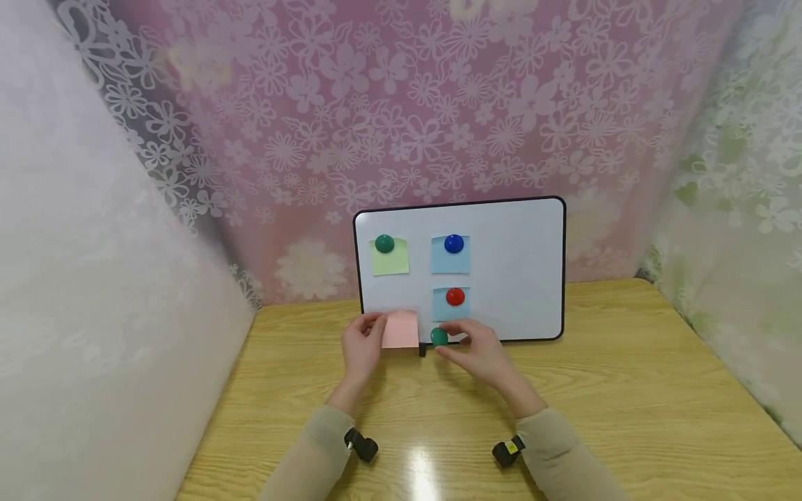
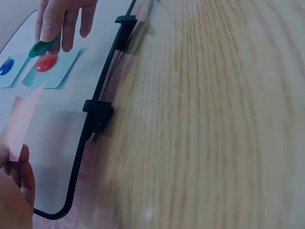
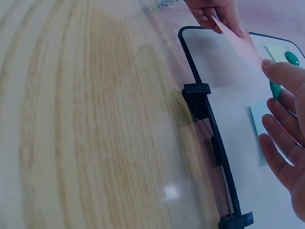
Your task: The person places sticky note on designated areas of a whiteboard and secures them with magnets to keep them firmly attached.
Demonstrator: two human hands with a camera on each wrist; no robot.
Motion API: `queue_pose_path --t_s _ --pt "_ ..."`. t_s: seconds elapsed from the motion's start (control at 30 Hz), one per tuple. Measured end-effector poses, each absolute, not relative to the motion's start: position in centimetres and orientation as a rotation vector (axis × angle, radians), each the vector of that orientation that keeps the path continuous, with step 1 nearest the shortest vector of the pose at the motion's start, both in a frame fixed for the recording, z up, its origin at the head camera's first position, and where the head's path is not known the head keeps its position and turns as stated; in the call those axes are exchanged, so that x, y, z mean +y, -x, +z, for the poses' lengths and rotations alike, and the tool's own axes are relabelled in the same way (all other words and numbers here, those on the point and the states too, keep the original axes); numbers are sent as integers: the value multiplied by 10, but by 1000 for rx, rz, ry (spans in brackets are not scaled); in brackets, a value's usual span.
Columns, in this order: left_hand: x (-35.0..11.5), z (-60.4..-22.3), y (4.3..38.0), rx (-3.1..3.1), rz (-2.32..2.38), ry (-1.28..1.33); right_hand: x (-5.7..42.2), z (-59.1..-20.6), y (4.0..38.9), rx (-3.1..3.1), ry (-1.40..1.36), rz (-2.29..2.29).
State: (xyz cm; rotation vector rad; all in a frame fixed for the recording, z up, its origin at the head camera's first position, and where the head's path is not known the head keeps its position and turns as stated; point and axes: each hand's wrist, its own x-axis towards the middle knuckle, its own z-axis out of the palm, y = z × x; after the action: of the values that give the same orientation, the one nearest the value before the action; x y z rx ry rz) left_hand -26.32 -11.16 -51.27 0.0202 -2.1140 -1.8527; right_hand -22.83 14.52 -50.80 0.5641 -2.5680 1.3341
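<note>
My left hand (image 1: 363, 348) pinches the left edge of a pink sticky note (image 1: 401, 330) at the lower left of a whiteboard (image 1: 517, 271). In the left wrist view the note (image 2: 21, 121) stands off the board's surface. Between thumb and fingers, my right hand (image 1: 479, 351) holds a round green magnet (image 1: 439, 337) just right of the pink note, near the board's bottom edge. Above that hand, a red magnet (image 1: 455, 296) sits on a blue note (image 1: 441, 313). Higher up, a blue magnet (image 1: 454, 243) is on another blue note (image 1: 450, 265), and a green magnet (image 1: 385, 243) on a light green note (image 1: 390, 264).
Black clip-like feet (image 2: 98, 114) hold the board's lower edge on the wooden table (image 1: 426, 403). A pink flowered curtain (image 1: 401, 125) hangs behind, with pale panels at the left (image 1: 113, 313) and right (image 1: 739, 264).
</note>
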Motion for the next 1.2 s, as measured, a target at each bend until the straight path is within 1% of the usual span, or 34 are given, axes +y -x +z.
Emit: queue_pose_path --t_s 0.53,0.9,1.2 --pt "-111 -514 265 -2126 -1803 -35 129 -516 235 -2563 -565 1230" --pt "-111 -516 272 -2124 -1761 -37 116 -512 237 -2591 -589 1198" --pt "-110 -514 272 -2107 -1756 -42 106 -513 241 -2563 -631 1213"
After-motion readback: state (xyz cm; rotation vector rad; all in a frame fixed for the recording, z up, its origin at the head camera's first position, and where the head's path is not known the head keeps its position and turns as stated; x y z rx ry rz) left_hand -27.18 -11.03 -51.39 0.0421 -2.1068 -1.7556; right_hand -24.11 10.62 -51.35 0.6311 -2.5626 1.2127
